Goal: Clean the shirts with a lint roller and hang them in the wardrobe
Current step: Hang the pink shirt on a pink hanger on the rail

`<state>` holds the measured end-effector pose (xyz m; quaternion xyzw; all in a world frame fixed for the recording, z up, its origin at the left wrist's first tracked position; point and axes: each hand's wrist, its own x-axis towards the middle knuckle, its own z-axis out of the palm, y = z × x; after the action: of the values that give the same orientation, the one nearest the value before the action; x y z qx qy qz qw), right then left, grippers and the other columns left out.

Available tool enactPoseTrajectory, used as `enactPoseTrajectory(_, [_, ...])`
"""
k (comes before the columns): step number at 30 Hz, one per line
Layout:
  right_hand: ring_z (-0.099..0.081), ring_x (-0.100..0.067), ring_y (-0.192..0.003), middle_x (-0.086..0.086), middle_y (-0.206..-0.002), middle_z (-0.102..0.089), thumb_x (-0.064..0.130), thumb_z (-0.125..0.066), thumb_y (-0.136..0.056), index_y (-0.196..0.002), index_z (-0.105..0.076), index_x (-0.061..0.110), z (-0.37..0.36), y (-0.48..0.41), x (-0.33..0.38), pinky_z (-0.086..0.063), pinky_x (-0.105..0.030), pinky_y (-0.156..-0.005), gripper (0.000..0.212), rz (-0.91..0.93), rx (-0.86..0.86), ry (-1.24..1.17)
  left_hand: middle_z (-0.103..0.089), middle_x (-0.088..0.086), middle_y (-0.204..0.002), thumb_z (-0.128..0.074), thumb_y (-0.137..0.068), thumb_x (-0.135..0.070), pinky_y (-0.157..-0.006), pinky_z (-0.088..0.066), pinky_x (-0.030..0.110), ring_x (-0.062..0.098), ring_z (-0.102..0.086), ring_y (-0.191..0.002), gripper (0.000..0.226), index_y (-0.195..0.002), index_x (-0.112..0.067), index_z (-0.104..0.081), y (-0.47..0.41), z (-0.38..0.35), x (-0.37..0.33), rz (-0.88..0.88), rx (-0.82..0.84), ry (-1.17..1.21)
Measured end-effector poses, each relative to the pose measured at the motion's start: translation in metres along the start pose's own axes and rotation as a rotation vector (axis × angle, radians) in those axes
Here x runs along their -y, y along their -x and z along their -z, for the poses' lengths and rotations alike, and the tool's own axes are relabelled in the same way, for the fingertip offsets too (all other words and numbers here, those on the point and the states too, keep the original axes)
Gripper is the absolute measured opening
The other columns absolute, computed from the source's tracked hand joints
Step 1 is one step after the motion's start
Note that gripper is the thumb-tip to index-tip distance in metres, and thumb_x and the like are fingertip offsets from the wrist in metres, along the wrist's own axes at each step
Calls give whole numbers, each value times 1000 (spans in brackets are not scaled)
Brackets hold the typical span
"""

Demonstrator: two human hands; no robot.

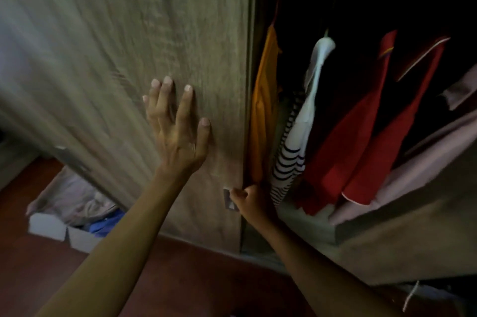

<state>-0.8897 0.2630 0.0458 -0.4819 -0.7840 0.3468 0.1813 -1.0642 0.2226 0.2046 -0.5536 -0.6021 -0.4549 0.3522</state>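
A wood-grain wardrobe door (134,32) fills the left and middle of the view. My left hand (175,125) lies flat on it, fingers spread. My right hand (247,200) is closed around the door's edge beside a small metal handle plate (229,200). In the dark wardrobe opening to the right hang an orange garment (263,115), a white and navy-striped shirt (291,151), a red garment (366,141) with white piping and a pale pink garment (423,169). No lint roller is in view.
A white box (49,226) with pale and blue clothes sits on the reddish floor (144,278) at the lower left, partly behind the door. A wardrobe shelf edge (387,247) runs along the lower right.
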Motion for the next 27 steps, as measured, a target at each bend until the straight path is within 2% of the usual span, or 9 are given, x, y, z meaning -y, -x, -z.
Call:
enactPoseTrajectory(3, [-44,-19,-43,1,-43,-40,55,-58,-82,-49,-45,14,-5,2,4,-29,-30,-45,55,-65,-21,-4,2,-7,-166,-47,-97,-34,-119,-10,62,25,-3,-152,57,-147,-8,-32,14,-6,18,-22,9,-18])
enactPoseTrajectory(7, [-28,-7,-38,6,-42,-31,45,-65,-84,-47,-36,19,-3,5,6,-19,-23,-42,53,-47,-7,123,6,-7,-166,-44,-99,-33,-118,-9,64,25,1,-153,63,-156,-19,-21,19,-13,22,-22,-12,-19])
enactPoseTrajectory(9, [-28,-5,-38,7,-43,-32,46,-64,-86,-48,-36,21,-5,6,7,-19,-23,-42,53,-56,-7,178,6,-6,-166,-43,-99,-33,-119,-7,63,25,2,-153,66,-158,-25,-13,20,-16,22,-26,-26,-12])
enactPoseTrajectory(12, [-27,-3,-39,9,-44,-32,50,-61,-88,-49,-37,24,-11,9,7,-19,-22,-42,52,-88,-29,219,7,-6,-166,-41,-100,-32,-119,-3,62,25,3,-153,66,-158,-25,-12,19,-17,21,-23,-31,10])
enactPoseTrajectory(15, [-28,-6,-41,10,-46,-32,54,-56,-88,-52,-41,23,-17,14,6,-18,-22,-43,49,-112,-58,262,-2,7,-166,-42,-100,-30,-119,-3,62,24,4,-153,66,-158,-25,-11,18,-15,16,0,-25,27])
enactPoseTrajectory(17, [-36,-11,-45,9,-48,-36,53,-55,-87,-56,-46,23,-21,16,5,-20,-23,-43,44,-123,-93,256,-14,24,-156,-43,-99,-29,-119,-2,62,23,5,-152,67,-157,-24,-13,18,-13,12,21,-11,45])
enactPoseTrajectory(18, [-39,-12,-47,7,-49,-39,52,-55,-87,-57,-48,23,-21,17,4,-22,-23,-43,42,-134,-104,237,-16,27,-152,-44,-98,-29,-119,-3,62,22,5,-152,66,-157,-22,-16,18,-13,9,31,0,53])
enactPoseTrajectory(22, [-47,-14,-52,2,-55,-49,53,-52,-87,-60,-58,21,-17,21,-11,-36,-29,-51,41,-181,-121,231,-17,27,-151,-50,-94,-29,-118,-5,64,21,5,-152,61,-147,-7,-30,18,-11,-8,49,63,63])
enactPoseTrajectory(27, [-53,-20,-55,-5,-57,-55,42,-54,-90,-67,-68,9,7,33,-36,-30,-27,-49,43,-212,-156,243,-19,25,-153,-51,-97,-30,-117,-7,67,29,-3,-150,59,-149,-9,-30,20,-16,-43,1,119,78])
